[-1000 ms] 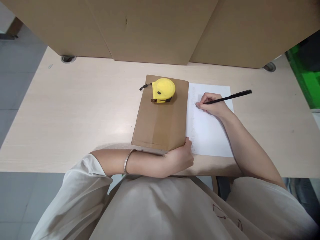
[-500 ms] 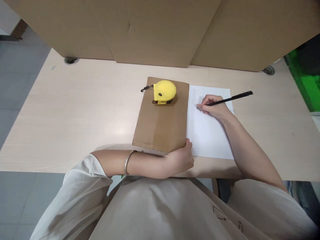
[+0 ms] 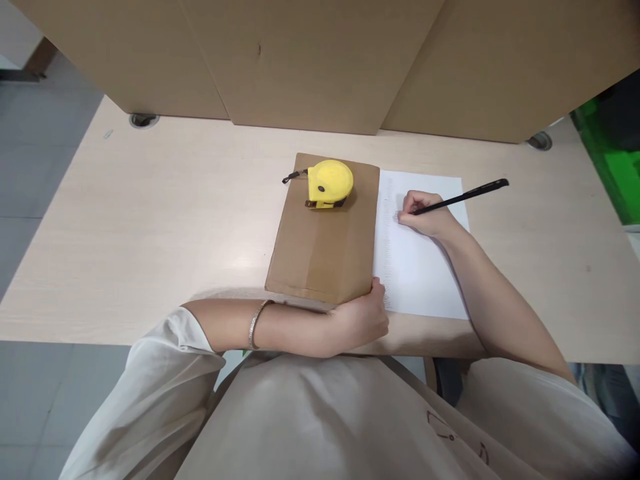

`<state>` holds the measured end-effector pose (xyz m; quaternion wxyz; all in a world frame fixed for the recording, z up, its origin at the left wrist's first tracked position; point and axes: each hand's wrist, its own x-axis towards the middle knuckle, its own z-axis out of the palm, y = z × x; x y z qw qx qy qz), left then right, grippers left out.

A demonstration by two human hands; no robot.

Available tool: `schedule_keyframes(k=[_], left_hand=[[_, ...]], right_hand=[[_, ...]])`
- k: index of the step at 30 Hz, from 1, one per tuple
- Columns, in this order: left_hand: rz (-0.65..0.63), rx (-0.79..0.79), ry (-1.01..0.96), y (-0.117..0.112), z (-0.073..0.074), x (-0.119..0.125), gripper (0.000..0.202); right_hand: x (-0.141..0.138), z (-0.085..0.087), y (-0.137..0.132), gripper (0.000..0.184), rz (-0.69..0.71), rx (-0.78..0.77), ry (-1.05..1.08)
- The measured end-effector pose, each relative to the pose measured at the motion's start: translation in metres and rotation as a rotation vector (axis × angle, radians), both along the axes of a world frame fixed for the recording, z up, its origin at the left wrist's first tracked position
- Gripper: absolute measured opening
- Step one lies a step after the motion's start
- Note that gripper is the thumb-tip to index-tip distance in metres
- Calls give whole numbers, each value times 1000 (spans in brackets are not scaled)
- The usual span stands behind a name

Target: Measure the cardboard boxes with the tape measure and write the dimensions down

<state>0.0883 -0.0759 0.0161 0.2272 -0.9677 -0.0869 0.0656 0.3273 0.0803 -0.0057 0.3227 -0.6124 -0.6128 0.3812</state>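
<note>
A white sheet of paper (image 3: pixel 420 267) lies on the desk, with a row of small marks down its left margin. My right hand (image 3: pixel 425 212) rests on the sheet's upper part, closed on a black pen (image 3: pixel 463 195) whose tip touches the paper. To the left of the sheet lies a brown cardboard piece (image 3: pixel 323 247). A yellow tape measure (image 3: pixel 329 183) sits on the cardboard's far end. My left hand (image 3: pixel 363 319) is curled at the cardboard's near right corner, pressing on it where it meets the paper.
The light wooden desk (image 3: pixel 165 220) is backed by brown cardboard panels (image 3: pixel 300 60). Cable holes sit at the far left (image 3: pixel 143 120) and far right (image 3: pixel 539 140). A green object (image 3: pixel 617 167) stands beyond the right edge. Grey floor lies to the left.
My right hand and the pen tip have shifted slightly to the right on the paper. The left hand, cardboard and tape measure stay put.
</note>
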Motion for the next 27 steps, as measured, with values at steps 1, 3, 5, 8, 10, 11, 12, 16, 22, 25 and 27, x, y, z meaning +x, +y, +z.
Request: schedule_keyframes(k=[1,3,5,8,10,11,12,16,22,25,27], left_hand=[[1,-1,-11,0,-1,0,29],[-3,-1,-18,-1,-2,0,29],[-6,9,-4,0,-3,0,29],[-15,29,24,0,-2,1,31],[-15,32,41,0,-1,1,32],[-15,31,47,0,0,1,32],[-12,32,52,0,0,1,32],[-19,32,51,1,2,1,32],[-25,43,64,1,-2,2,34],[-21,47,43,1,-4,2,32],[-20,46,45,1,-4,2,31]], right_hand=[[0,0,0,43,-3,2,8],[1,1,-1,45,-4,-6,35],[1,2,-3,47,10,-35,60],[0,3,-5,45,32,-67,68],[-1,3,-5,42,27,-57,62],[-1,3,-4,40,18,-48,55],[-1,3,-4,39,7,-37,45],[0,0,-1,34,1,-26,-8],[4,-1,-1,49,-52,16,-106],[9,-1,-3,63,-248,66,-364],[13,-4,-4,67,-338,75,-517]])
